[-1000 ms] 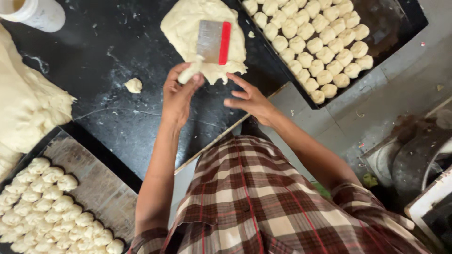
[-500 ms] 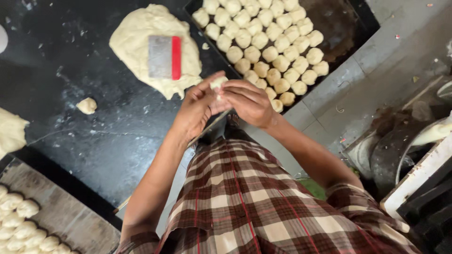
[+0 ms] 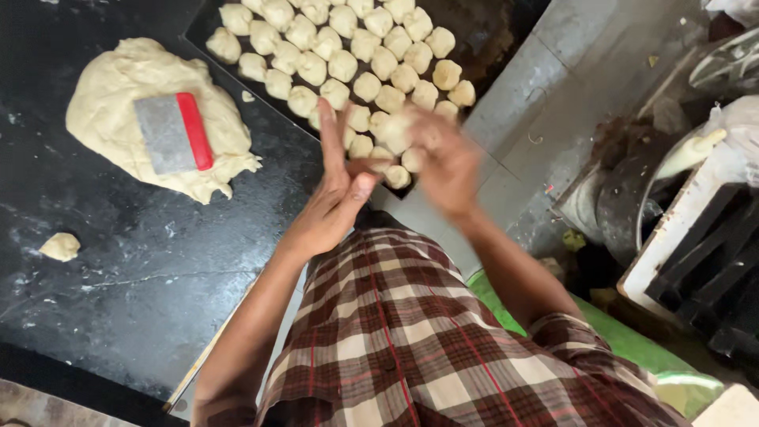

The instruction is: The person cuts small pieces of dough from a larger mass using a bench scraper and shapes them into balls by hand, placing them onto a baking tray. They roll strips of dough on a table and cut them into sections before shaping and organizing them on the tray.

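My left hand (image 3: 336, 190) is held flat and open, fingers straight, just in front of the near corner of a black tray (image 3: 494, 28). My right hand (image 3: 447, 158) is blurred with motion over that corner, and a pale dough ball (image 3: 395, 128) shows at its fingertips. The tray holds several rows of small dough balls (image 3: 348, 63). To the left, a large lump of dough (image 3: 118, 95) lies on the black counter (image 3: 158, 269). A metal scraper with a red grip (image 3: 172, 133) rests on top of the lump.
A small scrap of dough (image 3: 61, 247) lies alone on the counter at the left. Right of the counter are a grey ledge (image 3: 553, 71), dark metal vessels (image 3: 632, 198) and a white frame (image 3: 680, 229). My checked shirt (image 3: 411, 340) fills the foreground.
My hands were pressed together around a piece of dough in front of me. They have come apart: the left has opened flat and the right has swung toward the tray with the ball.
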